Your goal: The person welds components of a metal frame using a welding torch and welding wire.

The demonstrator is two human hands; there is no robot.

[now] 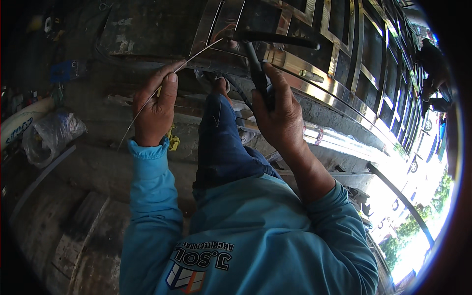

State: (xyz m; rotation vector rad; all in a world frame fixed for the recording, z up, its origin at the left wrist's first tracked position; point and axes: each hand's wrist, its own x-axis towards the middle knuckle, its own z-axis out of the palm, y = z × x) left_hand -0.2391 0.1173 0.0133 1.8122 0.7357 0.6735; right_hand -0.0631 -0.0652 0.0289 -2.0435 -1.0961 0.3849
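Note:
My left hand [155,105] pinches a thin metal filler rod [202,50] between thumb and fingers. The rod slants up and right, and its far tip is close to the nozzle of a black TIG welding torch [256,66]. My right hand [281,110] is wrapped round the torch handle; its long black back cap points right and its pinkish cup points left. Beneath the torch head lies a shiny metal frame [295,66] of crossing bars. Whether rod and cup touch the frame I cannot tell.
A small metal fitting [311,75] rests on the frame's near bar. Wrapped shiny lengths [339,142] lie below it. At left are a clear plastic bag [54,135] and a blue box [64,71]. A dark figure [435,69] is at far right.

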